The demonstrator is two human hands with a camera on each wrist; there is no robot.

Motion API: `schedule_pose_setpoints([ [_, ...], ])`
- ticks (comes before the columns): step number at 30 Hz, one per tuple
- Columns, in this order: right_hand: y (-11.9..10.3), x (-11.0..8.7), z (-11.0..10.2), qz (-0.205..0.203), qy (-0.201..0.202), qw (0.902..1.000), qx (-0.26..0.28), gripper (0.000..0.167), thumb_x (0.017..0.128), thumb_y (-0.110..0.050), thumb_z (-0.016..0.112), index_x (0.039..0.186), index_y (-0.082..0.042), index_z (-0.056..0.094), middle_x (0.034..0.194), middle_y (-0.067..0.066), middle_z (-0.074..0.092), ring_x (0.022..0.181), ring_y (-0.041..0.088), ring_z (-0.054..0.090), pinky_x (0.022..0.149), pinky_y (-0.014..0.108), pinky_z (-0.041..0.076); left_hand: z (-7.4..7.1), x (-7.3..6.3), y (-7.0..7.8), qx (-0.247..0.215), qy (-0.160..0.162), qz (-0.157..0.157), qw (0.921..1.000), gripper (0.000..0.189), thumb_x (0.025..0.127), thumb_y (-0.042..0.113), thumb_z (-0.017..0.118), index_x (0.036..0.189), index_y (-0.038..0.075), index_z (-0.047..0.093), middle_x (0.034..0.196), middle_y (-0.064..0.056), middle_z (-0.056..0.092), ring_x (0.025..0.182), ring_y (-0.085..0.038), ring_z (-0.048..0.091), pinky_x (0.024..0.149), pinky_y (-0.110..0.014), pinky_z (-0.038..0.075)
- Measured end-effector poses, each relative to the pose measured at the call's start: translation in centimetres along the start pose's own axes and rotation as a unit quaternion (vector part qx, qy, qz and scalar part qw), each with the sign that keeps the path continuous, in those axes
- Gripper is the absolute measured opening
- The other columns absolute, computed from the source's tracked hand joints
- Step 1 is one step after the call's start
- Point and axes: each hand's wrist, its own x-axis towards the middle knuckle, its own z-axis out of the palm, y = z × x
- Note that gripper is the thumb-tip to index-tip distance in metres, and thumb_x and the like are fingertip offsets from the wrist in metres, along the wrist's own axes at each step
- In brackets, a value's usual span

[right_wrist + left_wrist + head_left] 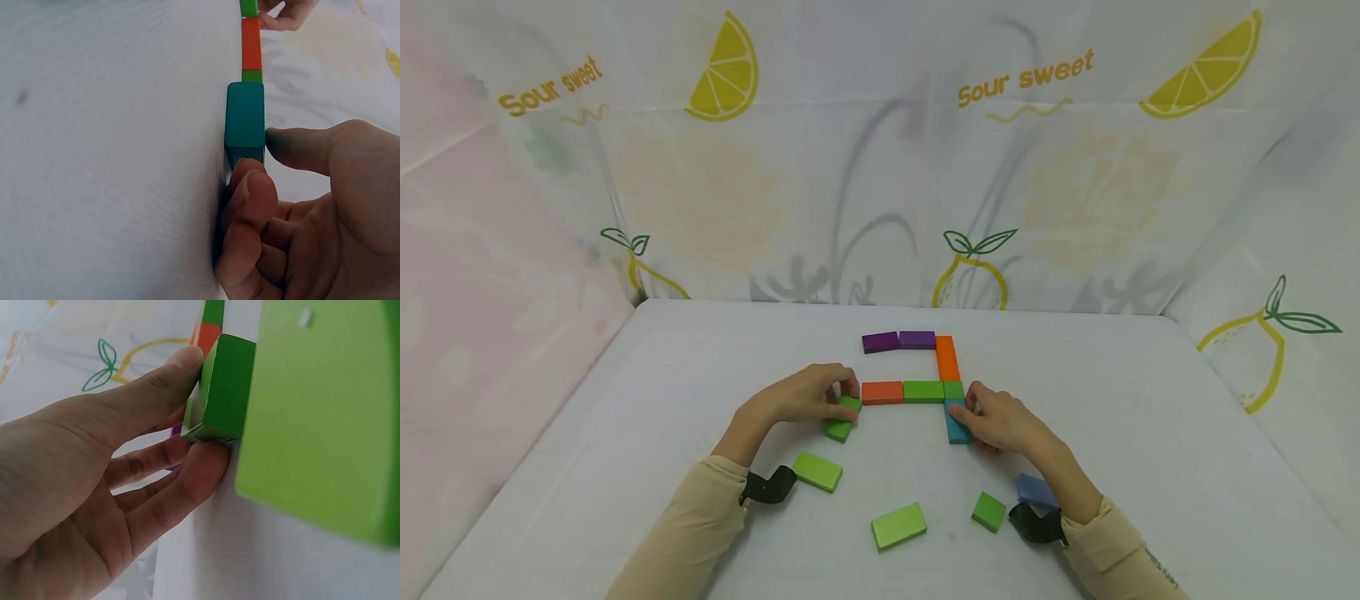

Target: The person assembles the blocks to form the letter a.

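Note:
My left hand (815, 393) pinches a green block (842, 419) between thumb and fingers, beside the left end of a row of blocks. In the left wrist view the thumb lies on that block's upper face and the fingertips at its edge. A teal block (957, 422) lies flat at the row's right end, pointing toward me. My right hand (1000, 419) grips it, thumb on top and fingers curled along its outer side. The row holds a red-orange block (882, 392), a green block (923, 391) and a small green block (953, 390) touching the teal one.
Behind the row, an orange block (947, 358) meets a violet block (917, 340) and a dark purple block (881, 342). Nearer me lie two lime blocks (817, 472), a green cube (988, 512) and a blue block (1036, 491) partly hidden by the right wrist camera (1036, 525).

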Motion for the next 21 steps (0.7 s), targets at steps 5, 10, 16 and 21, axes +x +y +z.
schedule_pose_setpoints([
  [5,-0.01,-0.01,-0.01,-0.002,0.000,1.0000,-0.001,0.030,0.095,-0.039,0.051,0.092,-0.010,0.046,0.056,0.003,0.053,0.048,0.016,0.051,0.050,0.028,0.042,0.05,0.00,0.12,0.001,0.002,-0.007,1.0000,0.025,0.083,0.033,0.072,0.099,0.017,0.060,0.098,0.003,0.060,0.084,-0.011,0.057,0.077,-0.023,0.048],
  [10,0.04,0.05,-0.02,-0.002,0.000,1.0000,0.000,0.030,0.095,-0.039,0.051,0.092,-0.010,0.046,0.057,0.003,0.053,0.048,0.016,0.051,0.050,0.028,0.042,0.07,0.02,0.18,0.000,0.003,-0.010,0.9999,0.025,0.083,0.032,0.072,0.099,0.016,0.060,0.098,0.003,0.061,0.084,-0.011,0.058,0.078,-0.024,0.048],
  [16,0.06,0.06,0.03,0.001,0.001,1.0000,-0.003,0.030,0.095,-0.040,0.051,0.093,-0.010,0.046,0.058,0.003,0.053,0.049,0.016,0.051,0.050,0.028,0.042,0.11,0.11,0.12,0.000,0.003,-0.010,0.9999,0.026,0.084,0.032,0.071,0.100,0.015,0.060,0.098,0.002,0.060,0.084,-0.011,0.058,0.078,-0.023,0.049],
  [21,-0.04,0.02,0.03,0.005,0.000,1.0000,-0.003,0.030,0.095,-0.039,0.051,0.093,-0.010,0.046,0.058,0.004,0.053,0.049,0.016,0.051,0.050,0.028,0.042,0.16,0.14,0.04,0.003,0.005,-0.010,0.9999,0.026,0.084,0.032,0.071,0.100,0.015,0.060,0.098,0.002,0.060,0.084,-0.011,0.058,0.078,-0.023,0.049],
])
